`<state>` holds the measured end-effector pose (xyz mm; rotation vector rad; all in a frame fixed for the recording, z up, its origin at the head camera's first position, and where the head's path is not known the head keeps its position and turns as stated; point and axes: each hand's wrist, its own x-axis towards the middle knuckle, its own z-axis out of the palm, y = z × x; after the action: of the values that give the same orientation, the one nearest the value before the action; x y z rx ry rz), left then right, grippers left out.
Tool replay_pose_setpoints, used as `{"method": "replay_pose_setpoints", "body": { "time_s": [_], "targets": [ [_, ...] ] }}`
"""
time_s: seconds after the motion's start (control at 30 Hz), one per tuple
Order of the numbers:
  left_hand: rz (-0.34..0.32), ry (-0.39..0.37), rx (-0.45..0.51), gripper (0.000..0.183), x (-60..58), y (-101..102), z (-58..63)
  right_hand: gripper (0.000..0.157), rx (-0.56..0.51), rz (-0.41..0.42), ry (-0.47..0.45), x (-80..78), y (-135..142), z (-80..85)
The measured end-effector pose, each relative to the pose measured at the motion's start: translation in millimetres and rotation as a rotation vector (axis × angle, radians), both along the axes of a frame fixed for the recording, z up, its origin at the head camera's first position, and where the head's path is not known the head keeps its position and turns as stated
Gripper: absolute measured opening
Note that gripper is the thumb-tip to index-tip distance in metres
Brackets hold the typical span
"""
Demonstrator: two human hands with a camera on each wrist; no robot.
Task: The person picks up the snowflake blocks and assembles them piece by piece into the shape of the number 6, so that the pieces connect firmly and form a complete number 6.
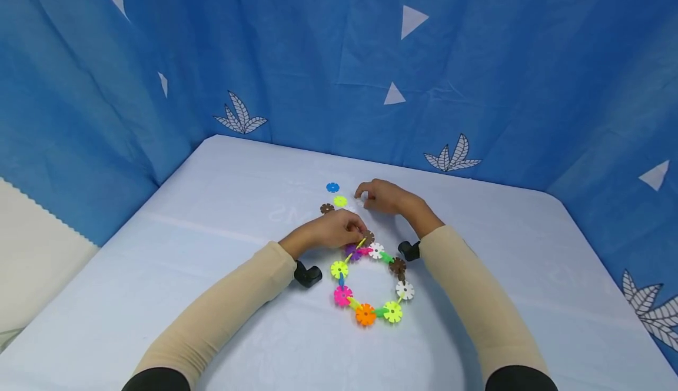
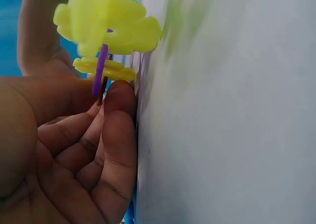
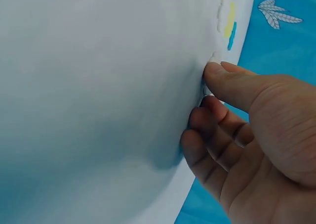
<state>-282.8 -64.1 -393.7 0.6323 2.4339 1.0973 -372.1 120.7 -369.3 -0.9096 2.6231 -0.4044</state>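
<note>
A ring of colourful interlocking snowflake discs lies on the table, with an orange disc [image 1: 365,315] and a pink disc [image 1: 343,296] along its near side. At its far side my left hand [image 1: 338,228] pinches a brown disc [image 1: 369,237] between thumb and fingers. Close by are a purple disc [image 1: 352,254] and, in the left wrist view, a yellow disc [image 2: 118,71] right above the fingertips. Farther back, my right hand [image 1: 389,197] has its thumb and fingers curled around a white disc [image 1: 360,202] at the tabletop, mostly hidden by the fingers.
Loose blue [image 1: 332,187], yellow [image 1: 340,201] and brown [image 1: 327,208] discs lie just left of the right hand. The white table [image 1: 212,202] ends at a blue curtain [image 1: 318,55] behind. Black wrist devices show under both forearms.
</note>
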Motion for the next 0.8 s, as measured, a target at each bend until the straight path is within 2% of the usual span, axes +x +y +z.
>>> {"method": "replay_pose_setpoints", "body": {
  "time_s": [0.4,0.6,0.8],
  "targets": [
    [0.022,-0.012,-0.006,0.017,0.1,0,-0.6,0.011,-0.220,0.011,0.074,36.5,37,-8.6],
    [0.014,-0.006,0.008,0.018,-1.5,-1,-1.3,0.008,-0.278,-0.008,0.049,55.6,51,-11.9],
    [0.028,-0.031,0.020,0.017,-1.4,-2,-1.3,0.007,-0.283,0.002,-0.006,65.9,53,-13.8]
  ]
}}
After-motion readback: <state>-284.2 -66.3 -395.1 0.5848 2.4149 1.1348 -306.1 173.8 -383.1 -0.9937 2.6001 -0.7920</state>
